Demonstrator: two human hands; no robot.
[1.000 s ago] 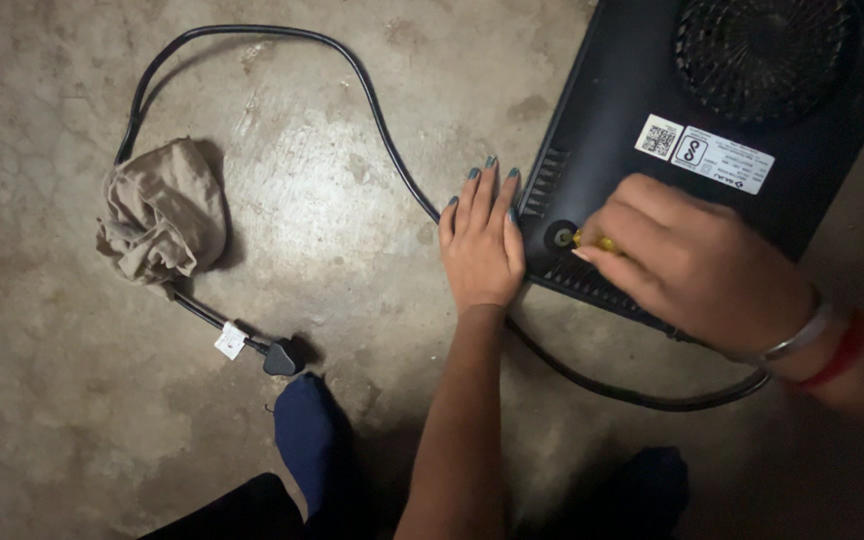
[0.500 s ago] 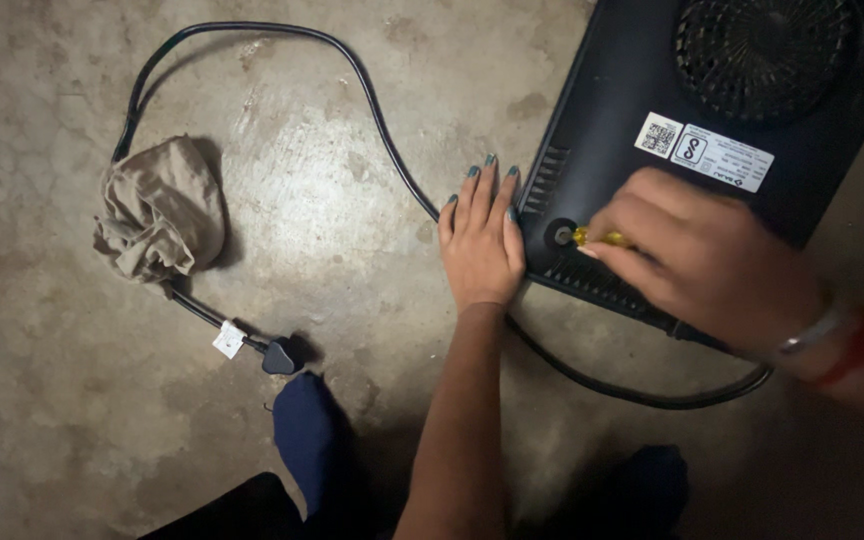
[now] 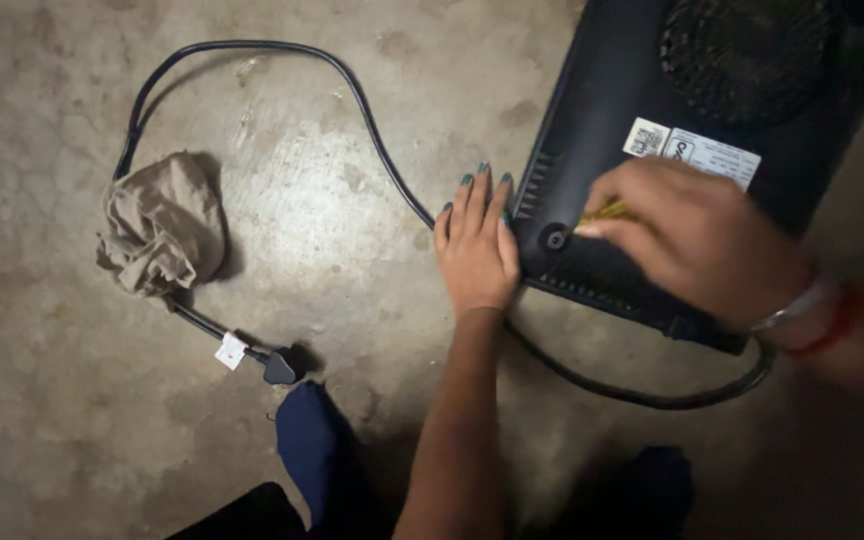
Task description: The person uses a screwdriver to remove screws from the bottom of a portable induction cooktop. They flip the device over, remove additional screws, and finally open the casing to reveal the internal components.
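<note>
A black flat appliance [image 3: 602, 150] lies bottom side up on the concrete floor, with a round fan grille [image 3: 742, 40] and white stickers [image 3: 692, 152]. My left hand [image 3: 477, 245] rests flat on the floor, fingers against the appliance's left edge. My right hand [image 3: 697, 240] pinches a small yellow-handled tool [image 3: 607, 213] just right of a round screw recess [image 3: 555, 239] near the appliance's corner.
A black power cord [image 3: 352, 90] loops from the appliance across the floor to a plug [image 3: 277, 367] with a white tag. A crumpled tan cloth [image 3: 162, 225] lies over the cord at the left. My dark-socked feet [image 3: 317, 450] are at the bottom.
My right hand has lifted the yellow tool slightly up and right, off the screw recess, which now shows. My left hand has stayed put.
</note>
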